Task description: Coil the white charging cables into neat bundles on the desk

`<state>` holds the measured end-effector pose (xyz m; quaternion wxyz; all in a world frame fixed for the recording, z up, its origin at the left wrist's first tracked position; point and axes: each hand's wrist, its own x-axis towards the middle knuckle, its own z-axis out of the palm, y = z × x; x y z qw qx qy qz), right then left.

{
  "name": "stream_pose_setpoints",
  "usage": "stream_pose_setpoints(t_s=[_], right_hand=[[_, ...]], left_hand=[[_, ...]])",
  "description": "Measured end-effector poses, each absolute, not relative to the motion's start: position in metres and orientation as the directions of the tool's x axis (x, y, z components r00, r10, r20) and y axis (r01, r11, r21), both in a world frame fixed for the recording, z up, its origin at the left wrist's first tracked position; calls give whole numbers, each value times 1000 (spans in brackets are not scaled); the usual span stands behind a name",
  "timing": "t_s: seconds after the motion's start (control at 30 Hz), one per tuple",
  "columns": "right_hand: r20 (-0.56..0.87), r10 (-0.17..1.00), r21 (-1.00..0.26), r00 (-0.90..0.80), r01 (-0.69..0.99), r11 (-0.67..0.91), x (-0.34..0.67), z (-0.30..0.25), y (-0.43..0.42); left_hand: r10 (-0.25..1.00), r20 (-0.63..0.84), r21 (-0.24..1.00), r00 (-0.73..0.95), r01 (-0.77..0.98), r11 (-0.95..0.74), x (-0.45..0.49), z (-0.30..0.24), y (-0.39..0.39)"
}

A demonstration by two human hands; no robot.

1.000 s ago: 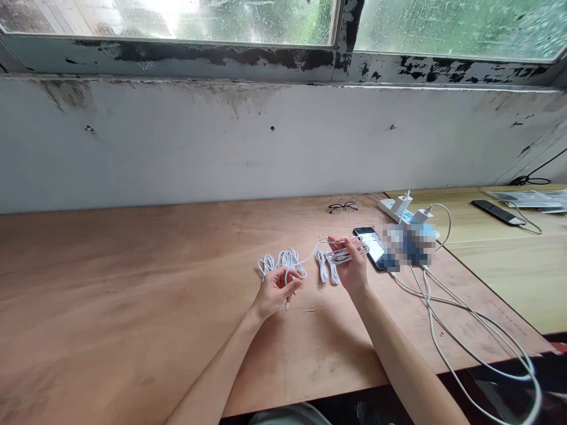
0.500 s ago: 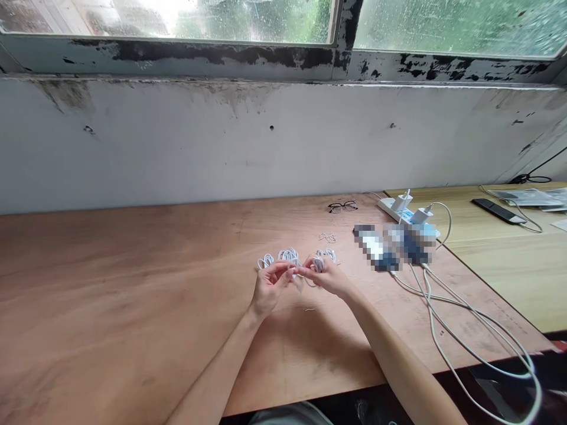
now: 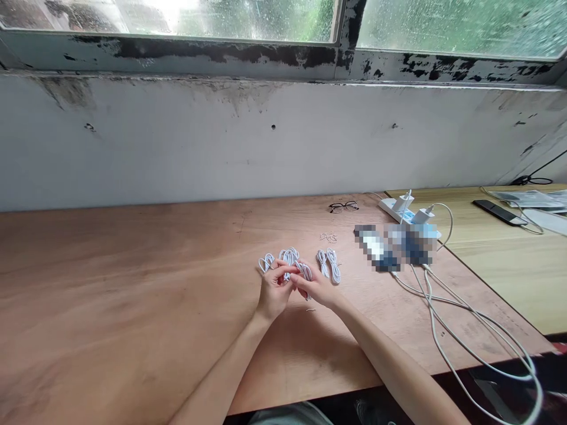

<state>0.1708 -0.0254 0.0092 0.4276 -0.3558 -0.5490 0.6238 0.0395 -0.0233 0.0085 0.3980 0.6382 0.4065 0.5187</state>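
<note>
Between my two hands is a small coiled white cable (image 3: 305, 273), held over the wooden table. My right hand (image 3: 316, 286) is closed round this coil, its thumb pointing left. My left hand (image 3: 274, 289) is closed in a pinch at the coil's left side, fingertips meeting the right hand's; the exact spot it grips is partly hidden. Behind my hands on the table lie a coil of white cable (image 3: 266, 261) at the left and another white coil (image 3: 289, 255) in the middle. To the right, two bundled white cables (image 3: 328, 264) lie side by side.
Thin twist ties (image 3: 328, 238) lie behind the bundles, and one short tie (image 3: 310, 310) lies near my hands. Farther back are eyeglasses (image 3: 344, 206). A power strip (image 3: 390, 206) with chargers, blurred devices (image 3: 376, 248) and long white cables (image 3: 469, 304) occupy the right.
My right hand has moved left and down with the coil, uncovering the two bundles at the right. My left hand has shifted slightly right and still pinches close to the right fingers.
</note>
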Motion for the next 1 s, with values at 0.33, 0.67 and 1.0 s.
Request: stream_pose_setpoints(t_s=[0.33,0.67,1.0], right_hand=[[93,994,-944,-63,-323,68,174,10,-20],[371,903,-814,-215,392,428,172,18,-31],[481,873,-792,-79,388,471,177,7,-24]], left_hand=[[925,233,940,300,173,-293,43,4,-30],[811,162,835,562,359,-416,45,10,-31],[880,177,820,440,428,-379,43,7,-31]])
